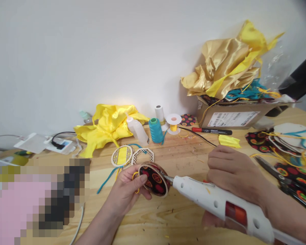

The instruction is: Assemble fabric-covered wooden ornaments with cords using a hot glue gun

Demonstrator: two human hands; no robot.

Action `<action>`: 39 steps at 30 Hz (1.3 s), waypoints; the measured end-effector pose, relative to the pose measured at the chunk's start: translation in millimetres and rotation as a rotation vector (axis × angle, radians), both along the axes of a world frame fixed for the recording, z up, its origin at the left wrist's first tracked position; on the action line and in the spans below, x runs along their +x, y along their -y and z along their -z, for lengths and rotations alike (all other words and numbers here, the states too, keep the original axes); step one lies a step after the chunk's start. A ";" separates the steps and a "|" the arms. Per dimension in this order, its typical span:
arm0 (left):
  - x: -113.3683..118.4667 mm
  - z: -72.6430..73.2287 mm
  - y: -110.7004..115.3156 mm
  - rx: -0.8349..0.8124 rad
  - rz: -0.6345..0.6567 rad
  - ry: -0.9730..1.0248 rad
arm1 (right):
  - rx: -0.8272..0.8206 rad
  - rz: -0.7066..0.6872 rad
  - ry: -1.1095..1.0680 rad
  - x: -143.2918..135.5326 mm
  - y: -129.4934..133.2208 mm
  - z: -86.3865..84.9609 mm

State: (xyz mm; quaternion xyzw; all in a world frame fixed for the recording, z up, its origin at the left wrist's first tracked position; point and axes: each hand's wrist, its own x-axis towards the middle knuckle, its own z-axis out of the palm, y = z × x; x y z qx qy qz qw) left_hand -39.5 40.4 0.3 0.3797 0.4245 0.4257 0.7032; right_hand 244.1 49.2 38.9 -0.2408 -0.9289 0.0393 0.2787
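My left hand [129,187] holds a round, fabric-covered piece [154,179] with a dark patterned face and a pale rim, thumb on its front. Yellow cord shows by its fingers. My right hand [229,173] is wrapped round a white glue gun [211,197] with a red window in its side. The gun's metal nozzle meets the upper right edge of the round piece. Behind the left hand lie a round lattice frame [121,156] over yellow fabric and an octagonal lattice frame [143,156], with teal cord beside them.
Yellow fabric [107,124], a plastic bottle [138,131], a teal thread spool [155,130] and a marker [211,131] stand or lie further back. A cardboard box [229,114] heaped with fabric is at back right. Black scissors [280,177] lie right. Pixelation covers the lower left.
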 end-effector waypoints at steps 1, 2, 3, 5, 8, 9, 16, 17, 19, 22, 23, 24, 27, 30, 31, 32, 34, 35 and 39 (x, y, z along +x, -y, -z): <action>-0.1 0.3 -0.2 0.004 -0.002 0.000 | -0.001 0.004 0.006 0.4 -0.5 0.3; -0.2 0.6 -0.5 0.006 -0.006 0.000 | -0.001 0.005 0.013 0.8 -1.0 0.7; -0.3 0.8 -0.8 0.008 -0.010 0.001 | 0.001 0.007 0.018 1.1 -1.4 1.0; -0.4 1.1 -1.0 0.012 -0.019 0.003 | -0.001 0.001 0.031 1.2 -1.4 1.2; -0.6 1.4 -0.7 0.011 -0.031 0.008 | -0.030 0.011 0.016 -1.0 2.4 -1.5; -0.8 1.6 -0.5 0.012 -0.032 0.011 | -0.063 0.039 0.015 -2.5 4.7 -3.3; -2.3 4.6 -0.6 0.031 -0.018 0.029 | -0.225 0.138 -0.064 -14.3 16.8 -17.6; -2.2 4.6 -0.6 0.031 -0.021 0.029 | -0.262 0.135 -0.073 -14.6 17.3 -18.6; -1.6 3.9 -0.3 0.029 -0.026 0.025 | -0.375 0.144 -0.098 -13.6 18.6 -19.5; -0.3 2.1 0.1 0.031 -0.040 0.018 | -0.616 0.213 -0.157 -10.1 20.6 -19.6; 0.2 1.4 0.1 0.034 -0.050 0.021 | -0.696 0.232 -0.188 -9.1 21.1 -19.5; 0.5 0.9 -0.1 0.036 -0.059 0.026 | -0.766 0.242 -0.216 -8.3 21.5 -19.4; 0.8 0.2 -0.7 0.042 -0.069 0.037 | -0.867 0.268 -0.300 -7.7 21.3 -18.8; -0.2 0.6 -0.5 0.046 -0.066 0.045 | -0.839 0.294 -0.365 -7.8 19.9 -17.5; -0.6 0.9 -0.3 0.045 -0.063 0.047 | -0.826 0.284 -0.378 -7.7 19.3 -17.3; -1.0 1.3 0.0 0.043 -0.061 0.046 | -0.815 0.257 -0.394 -7.6 18.8 -17.3; -1.4 1.8 0.0 0.037 -0.060 0.045 | -0.794 0.198 -0.435 -7.6 17.8 -18.0; -1.3 2.0 -0.2 0.033 -0.062 0.046 | -0.780 0.182 -0.456 -7.8 17.3 -18.7; 0.2 1.6 -2.6 0.011 -0.075 0.059 | -0.762 0.160 -0.423 -9.6 15.2 -20.9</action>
